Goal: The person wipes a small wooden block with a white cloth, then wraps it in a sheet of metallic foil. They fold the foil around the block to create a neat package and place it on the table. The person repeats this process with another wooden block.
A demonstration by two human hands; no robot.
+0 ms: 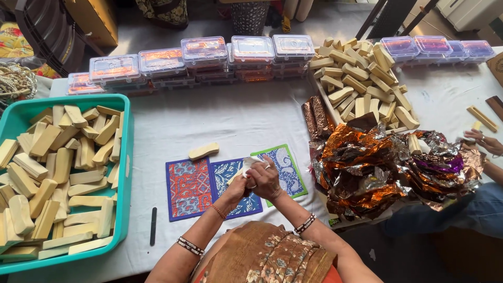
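Nearest the camera, a lap draped in brown floral cloth (262, 259), from which two braceleted forearms rise. The left hand (237, 187) and right hand (266, 179) meet over the white table cover (236, 118), both curled shut around a pale cream bar partly wrapped in white paper (249, 163). As a judgement, the wrap goes best with the bar pinned by one hand while the other draws the paper taut and creases each fold flat. Beneath the hands lie three printed paper sheets: red-orange (188, 187), blue (226, 173) and green-bordered blue (285, 166). One loose cream bar (204, 151) lies just beyond them; a slim black stick (153, 226) lies near the turquoise plastic tub (124, 173) heaped with bars. At the far edge, a row of stacked clear-lidded rectangular boxes with orange contents (204, 50), then violet ones (435, 46). To the right, a heap of bars (361, 78), crumpled copper foil (377, 167), and another person's hand (484, 140).
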